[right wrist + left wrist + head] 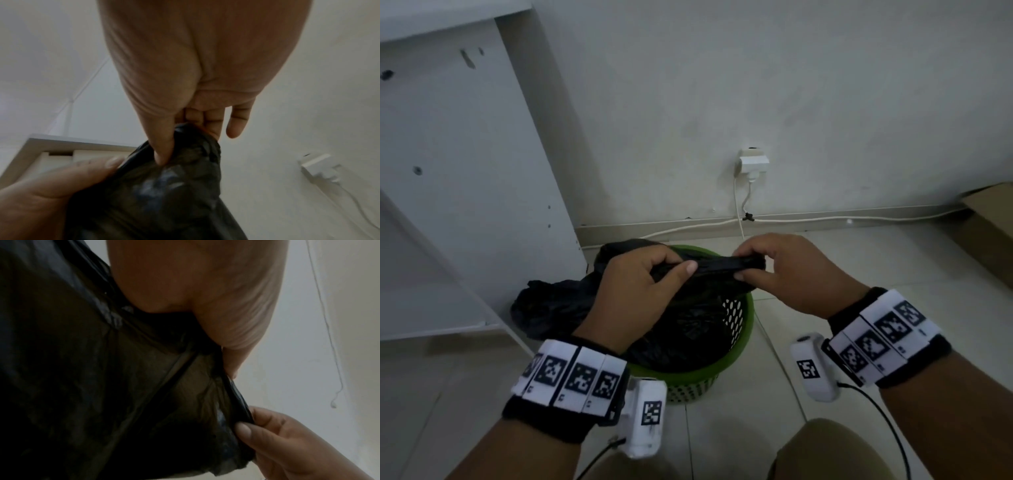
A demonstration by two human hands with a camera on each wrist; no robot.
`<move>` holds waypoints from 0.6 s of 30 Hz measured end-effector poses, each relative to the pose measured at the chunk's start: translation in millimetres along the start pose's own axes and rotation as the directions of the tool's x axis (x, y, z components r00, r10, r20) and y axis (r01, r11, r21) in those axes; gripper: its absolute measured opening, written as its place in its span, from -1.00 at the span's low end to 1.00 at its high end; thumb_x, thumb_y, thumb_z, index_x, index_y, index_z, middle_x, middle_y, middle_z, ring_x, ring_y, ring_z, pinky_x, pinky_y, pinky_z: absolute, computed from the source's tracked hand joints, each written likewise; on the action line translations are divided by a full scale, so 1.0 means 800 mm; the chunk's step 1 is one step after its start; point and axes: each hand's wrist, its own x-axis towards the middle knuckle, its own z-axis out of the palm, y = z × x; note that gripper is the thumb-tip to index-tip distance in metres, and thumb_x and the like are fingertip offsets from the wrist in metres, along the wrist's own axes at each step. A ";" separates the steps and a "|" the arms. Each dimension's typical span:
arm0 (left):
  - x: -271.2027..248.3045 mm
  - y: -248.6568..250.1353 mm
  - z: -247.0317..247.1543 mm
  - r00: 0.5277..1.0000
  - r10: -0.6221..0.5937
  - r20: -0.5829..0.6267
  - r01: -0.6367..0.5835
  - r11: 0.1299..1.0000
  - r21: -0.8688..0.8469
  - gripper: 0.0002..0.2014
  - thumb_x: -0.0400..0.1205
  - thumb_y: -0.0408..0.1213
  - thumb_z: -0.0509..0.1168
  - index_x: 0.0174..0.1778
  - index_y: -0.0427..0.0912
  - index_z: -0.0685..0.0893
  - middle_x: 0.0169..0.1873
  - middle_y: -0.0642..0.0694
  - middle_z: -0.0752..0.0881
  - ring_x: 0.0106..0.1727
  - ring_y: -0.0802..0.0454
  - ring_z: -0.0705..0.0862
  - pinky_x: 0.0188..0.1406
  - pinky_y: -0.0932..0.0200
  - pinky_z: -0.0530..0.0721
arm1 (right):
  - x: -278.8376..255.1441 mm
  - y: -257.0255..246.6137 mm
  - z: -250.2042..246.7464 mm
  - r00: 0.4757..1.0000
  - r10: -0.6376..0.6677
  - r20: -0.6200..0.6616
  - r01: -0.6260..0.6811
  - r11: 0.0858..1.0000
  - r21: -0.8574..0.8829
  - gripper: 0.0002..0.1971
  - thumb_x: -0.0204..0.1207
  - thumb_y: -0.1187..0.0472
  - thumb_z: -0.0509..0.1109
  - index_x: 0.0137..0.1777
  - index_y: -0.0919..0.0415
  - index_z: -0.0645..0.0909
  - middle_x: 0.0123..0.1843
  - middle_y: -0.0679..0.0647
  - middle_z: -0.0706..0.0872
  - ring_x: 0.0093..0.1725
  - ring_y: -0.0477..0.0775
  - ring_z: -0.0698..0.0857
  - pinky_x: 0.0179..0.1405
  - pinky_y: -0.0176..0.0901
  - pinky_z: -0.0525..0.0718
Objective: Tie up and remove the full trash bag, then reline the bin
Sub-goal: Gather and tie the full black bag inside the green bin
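A black trash bag (pixel 688 329) sits in a green perforated bin (pixel 743 329) on the tiled floor, with part of it spilling over the bin's left rim. Its top edge is gathered into a band stretched between my hands above the bin. My left hand (pixel 654 274) grips the band's left end, thumb on top. My right hand (pixel 753 265) pinches the right end between thumb and fingers. In the left wrist view the bag (pixel 123 386) fills the left side, and my right hand (pixel 257 426) pinches its edge. The right wrist view shows my right hand (pixel 176 146) pinching the bunched bag (pixel 164 186).
A white cabinet panel (pixel 465 171) stands at the left, close to the bin. A wall socket with a plug (pixel 753 164) and white cables (pixel 825 219) run along the wall behind. A cardboard box (pixel 989 222) lies at the far right. My knee (pixel 825 452) is below.
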 end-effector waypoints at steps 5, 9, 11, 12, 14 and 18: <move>-0.003 -0.006 0.003 0.993 0.118 0.000 -0.115 0.973 0.199 -0.94 0.65 -0.16 0.41 -0.03 -0.03 0.76 -0.11 0.06 0.71 -0.03 0.17 0.64 0.07 0.34 0.58 | -0.012 0.007 0.004 0.990 0.128 -0.063 -0.111 0.968 0.226 -0.88 0.47 0.24 0.55 -0.04 0.02 0.79 -0.16 -0.13 0.83 -0.13 -0.17 0.77 -0.01 -0.27 0.70; -0.006 0.026 0.016 0.995 0.054 0.080 -0.054 0.999 -0.002 -0.76 0.64 -0.06 0.39 0.22 0.05 0.73 0.04 0.19 0.76 0.10 0.30 0.68 0.14 0.32 0.62 | -0.012 -0.010 0.015 0.960 0.083 -0.266 -0.011 0.965 0.263 -0.85 0.41 0.38 0.54 -0.11 0.11 0.76 -0.21 -0.13 0.80 -0.17 -0.17 0.76 -0.07 -0.34 0.70; -0.003 0.037 0.022 0.993 0.062 0.101 -0.056 0.997 -0.054 -0.80 0.63 -0.05 0.42 0.13 0.05 0.79 -0.11 0.16 0.80 -0.04 0.25 0.74 -0.02 0.23 0.70 | -0.013 -0.018 0.018 0.946 0.014 -0.323 0.048 0.982 0.184 -0.82 0.38 0.38 0.54 -0.12 0.09 0.74 -0.20 -0.19 0.76 -0.14 -0.21 0.70 -0.10 -0.46 0.59; -0.002 0.038 0.023 0.992 0.088 0.089 -0.084 0.995 -0.053 -0.87 0.63 -0.09 0.42 0.04 0.03 0.81 -0.19 0.14 0.80 -0.12 0.22 0.74 -0.10 0.18 0.70 | -0.015 -0.020 0.018 0.951 -0.009 -0.310 0.065 0.983 0.170 -0.82 0.38 0.37 0.55 -0.11 0.08 0.74 -0.20 -0.20 0.75 -0.12 -0.23 0.69 -0.10 -0.47 0.56; 0.001 0.033 0.020 0.991 0.126 0.041 -0.125 0.992 -0.028 -0.92 0.64 -0.18 0.42 -0.08 -0.01 0.83 -0.28 0.16 0.79 -0.18 0.23 0.73 -0.14 0.15 0.69 | -0.018 -0.018 0.014 0.973 -0.016 -0.229 0.056 0.984 0.167 -0.84 0.40 0.29 0.59 -0.08 0.04 0.76 -0.19 -0.24 0.76 -0.11 -0.29 0.68 -0.10 -0.51 0.53; -0.001 0.010 0.006 0.976 0.216 0.006 -0.214 0.965 0.150 -0.87 0.62 -0.15 0.40 -0.15 -0.09 0.81 -0.25 0.09 0.77 -0.18 0.16 0.71 -0.10 0.06 0.72 | -0.024 -0.006 0.001 0.995 0.046 -0.091 -0.025 0.977 0.213 -0.92 0.46 0.16 0.57 -0.14 -0.06 0.78 -0.22 -0.20 0.81 -0.14 -0.24 0.72 -0.11 -0.48 0.58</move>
